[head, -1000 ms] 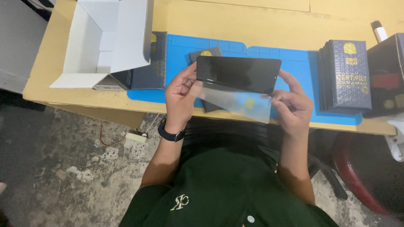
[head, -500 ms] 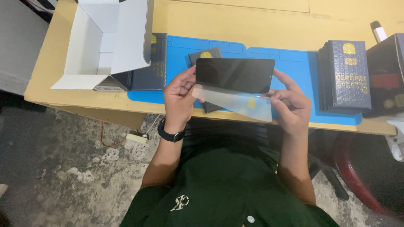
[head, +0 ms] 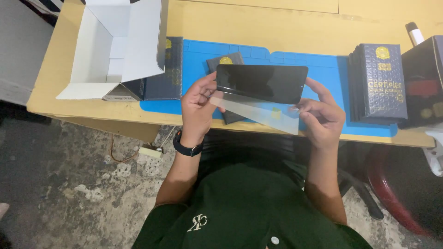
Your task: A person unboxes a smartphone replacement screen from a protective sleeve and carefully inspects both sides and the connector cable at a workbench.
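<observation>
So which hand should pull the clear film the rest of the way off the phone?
Probably the right hand: it pinches the clear film at its loose end, while the left hand grips the phone by its edge.

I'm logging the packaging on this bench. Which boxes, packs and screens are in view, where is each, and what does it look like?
Phone: held in both hands over the blue mat, flat black rectangle, screen dark.
Open white box: table's left end, flaps up.
Dark blue pack: beside the white box, gold emblem.
Stack of dark blue packs: right of mat, gold emblems.
Black box: far right, partly cut off.
</observation>
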